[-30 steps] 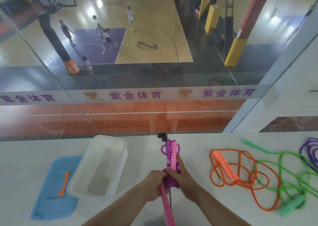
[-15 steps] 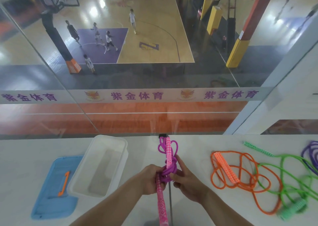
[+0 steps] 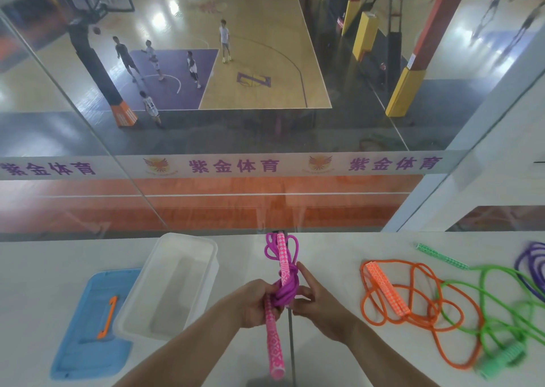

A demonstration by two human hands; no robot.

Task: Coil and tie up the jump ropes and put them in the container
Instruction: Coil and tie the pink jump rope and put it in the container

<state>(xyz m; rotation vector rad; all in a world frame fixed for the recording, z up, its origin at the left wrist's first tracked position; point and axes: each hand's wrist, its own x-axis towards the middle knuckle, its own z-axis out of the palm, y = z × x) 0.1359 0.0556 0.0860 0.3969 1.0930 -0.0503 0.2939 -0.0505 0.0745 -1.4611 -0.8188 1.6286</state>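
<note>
Both forearms are bare to the frame edge, the left hand (image 3: 255, 304) and right hand (image 3: 320, 307) ungloved.

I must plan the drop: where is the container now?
In the head view, the container sits left of the hands, between the blue lid and the pink rope.

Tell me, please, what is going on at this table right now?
A person is tying up a pink rope: the left hand grips the bundle at its knot, and the right hand works the knot beside it. The container to the left holds no rope. Orange, green and purple ropes lie loose on the right.
</note>
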